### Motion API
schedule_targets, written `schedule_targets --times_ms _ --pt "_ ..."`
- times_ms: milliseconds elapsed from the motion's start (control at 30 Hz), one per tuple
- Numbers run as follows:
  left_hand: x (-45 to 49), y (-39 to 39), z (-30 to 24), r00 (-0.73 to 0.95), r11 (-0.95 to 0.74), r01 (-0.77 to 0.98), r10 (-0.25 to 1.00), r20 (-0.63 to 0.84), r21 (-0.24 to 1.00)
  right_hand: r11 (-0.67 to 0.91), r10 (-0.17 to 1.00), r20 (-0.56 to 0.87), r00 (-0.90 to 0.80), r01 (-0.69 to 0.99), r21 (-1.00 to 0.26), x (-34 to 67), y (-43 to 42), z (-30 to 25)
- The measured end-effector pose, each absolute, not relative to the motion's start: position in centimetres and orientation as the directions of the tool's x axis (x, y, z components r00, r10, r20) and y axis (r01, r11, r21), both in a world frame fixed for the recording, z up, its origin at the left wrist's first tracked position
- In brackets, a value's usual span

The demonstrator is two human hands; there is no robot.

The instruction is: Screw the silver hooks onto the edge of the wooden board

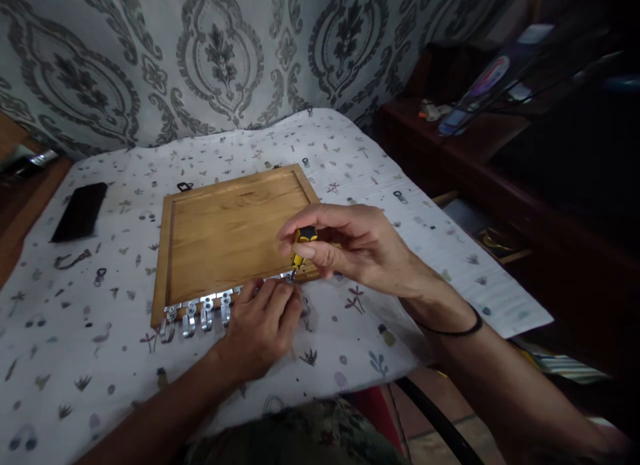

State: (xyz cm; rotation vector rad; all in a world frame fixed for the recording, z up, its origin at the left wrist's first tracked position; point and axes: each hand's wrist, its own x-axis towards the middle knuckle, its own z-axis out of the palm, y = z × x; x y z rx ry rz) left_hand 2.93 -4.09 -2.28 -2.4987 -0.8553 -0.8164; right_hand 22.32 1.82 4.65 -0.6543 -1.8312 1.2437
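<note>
In my right hand point(350, 248), a short yellow-and-black screwdriver point(299, 251) is pinched between thumb and fingers, its shaft pointing down. The tip meets the right part of a silver metal hook rail point(205, 301), where a screw is too small to make out. My left hand point(265, 321) has its fingers curled over that rail, hiding its right-hand hooks. Several hooks show to the left of it. Beneath the rail is the near edge of a framed wooden board point(240, 231), lying on the table.
A patterned white cloth point(140, 378) covers the table. A black phone-like slab point(80, 211) lies at the left. Small dark hangers point(185, 187) stick out from the board's far edge. Behind hangs a grey patterned curtain point(220, 58); dark furniture point(480, 165) stands at the right.
</note>
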Motion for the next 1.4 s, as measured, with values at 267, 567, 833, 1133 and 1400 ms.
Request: schedule_targets --times_ms 267,567,833,1133,1400 --pt "2.9 -4.1 -2.2 0.649 -0.75 0.646 0.441 0.62 -0.142 0.628 0.772 0.55 -0.318 0.257 -0.734 21.2 1.0 4.0" --pt "2.9 -4.1 -2.2 0.652 -0.741 0.65 0.433 0.622 -0.166 0.523 0.738 0.389 -0.551 0.103 -0.846 22.2 1.7 4.9" --pt "2.9 -4.2 -2.3 0.648 -0.734 0.659 0.442 0.621 -0.165 0.461 0.784 0.357 -0.507 0.092 -0.882 21.9 1.4 4.4" --pt "2.8 -4.2 -2.5 0.651 -0.734 0.66 0.449 0.612 -0.163 0.531 0.841 0.47 -0.268 0.247 -0.811 20.5 0.5 3.2" --pt "2.8 -4.2 -2.4 0.643 -0.733 0.66 0.44 0.627 -0.163 0.339 0.808 0.279 -0.519 0.022 -0.941 22.3 1.4 3.9"
